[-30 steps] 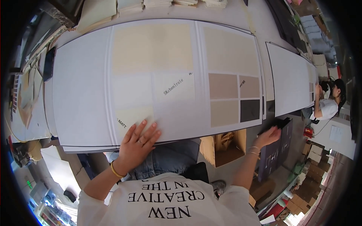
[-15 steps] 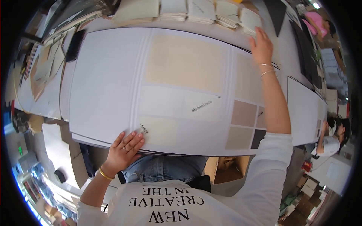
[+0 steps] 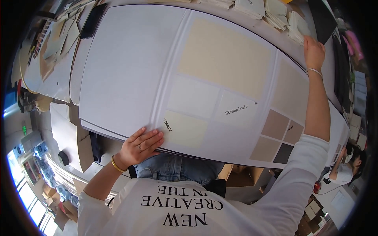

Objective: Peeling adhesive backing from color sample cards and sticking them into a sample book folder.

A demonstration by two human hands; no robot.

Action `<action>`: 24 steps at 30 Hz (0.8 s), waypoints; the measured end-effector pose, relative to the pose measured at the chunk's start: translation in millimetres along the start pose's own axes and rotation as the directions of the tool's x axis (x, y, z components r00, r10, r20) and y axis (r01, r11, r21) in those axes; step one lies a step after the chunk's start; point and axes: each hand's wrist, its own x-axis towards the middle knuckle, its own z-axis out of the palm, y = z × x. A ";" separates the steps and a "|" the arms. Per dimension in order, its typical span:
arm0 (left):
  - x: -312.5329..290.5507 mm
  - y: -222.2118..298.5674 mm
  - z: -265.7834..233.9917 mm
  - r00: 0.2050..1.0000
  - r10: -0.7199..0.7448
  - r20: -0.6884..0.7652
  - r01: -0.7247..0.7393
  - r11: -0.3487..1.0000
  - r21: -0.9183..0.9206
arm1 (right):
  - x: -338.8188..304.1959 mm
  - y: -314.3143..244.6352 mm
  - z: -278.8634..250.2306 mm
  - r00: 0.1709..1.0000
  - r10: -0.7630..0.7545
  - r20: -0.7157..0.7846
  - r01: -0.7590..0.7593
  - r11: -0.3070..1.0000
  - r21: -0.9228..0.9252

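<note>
- The right hand (image 3: 314,50), down by the table's near edge a second ago, now stretches across to the far stacks of cream sample sheets (image 3: 275,13), fingers curled on a stack's edge; what it pinches I cannot tell.
- The left hand (image 3: 141,146) stays spread flat, pressing the near edge of the large white sample board (image 3: 130,74).
- The board lies flat on the table, bearing cream panels (image 3: 226,59), with small tan and dark grey swatches (image 3: 277,137) at its right.
- A black phone (image 3: 93,20) lies at the far left.
</note>
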 end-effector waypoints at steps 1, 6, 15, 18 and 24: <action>-0.4 0.5 0.2 1.000 -0.002 -0.015 0.001 1.000 -0.013 | -0.4 -0.6 2.0 0.999 0.034 -0.038 -0.031 0.996 0.088; -3.3 1.9 0.8 0.998 0.000 -0.056 -0.002 0.999 -0.043 | -2.8 14.9 7.9 0.979 0.205 -0.024 -0.183 0.916 0.356; -12.5 2.5 14.9 0.948 -0.127 -0.291 0.020 0.939 -0.345 | -53.7 18.2 -89.7 0.415 0.889 -0.195 -0.127 0.269 0.955; 3.2 20.9 9.9 0.893 -0.283 -0.351 0.094 0.878 -0.469 | -110.9 -33.2 -157.5 0.706 0.708 -0.019 -0.214 0.238 0.947; 112.6 73.2 -9.2 0.947 -0.281 -0.158 -0.022 0.433 -0.901 | -172.5 -148.8 -260.4 0.964 -0.244 -0.105 0.181 0.313 0.932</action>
